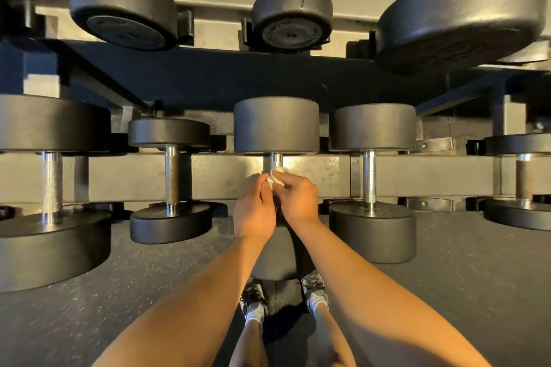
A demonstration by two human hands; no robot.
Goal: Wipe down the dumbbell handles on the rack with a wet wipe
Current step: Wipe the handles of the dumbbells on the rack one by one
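Both hands meet at the middle dumbbell (276, 125) on the lower tier of the rack (208, 77). The right hand (298, 199) has its fingers (284, 181) curled tight, pinching a small bunched white wet wipe (277, 173). The left hand (253, 208) has its fingers (264, 181) curled too, tips pinching the wipe's left edge, thumb side up. The wipe sits against the chrome handle (276, 159) just below the far head, with only a short bit of the bar showing above it. The rest of the handle is hidden under the hands, so I cannot tell if the wipe wraps round the bar or only presses on its front. The knuckles of the two hands are nearly touching, and the wrists angle inward. Both forearms are bare and reach forward and down from the bottom corners, converging over the dumbbell's near head (274, 265). A smaller dumbbell (170, 134) lies just beside on the left and a similar-sized dumbbell (372, 128) on the right, both parallel on the rails. The upper tier carries three more dumbbells, the centre one (292, 18) being the smallest. Below is a speckled dark rubber floor (462, 262). Grey sneakers (253, 298) with white socks show between the forearms.
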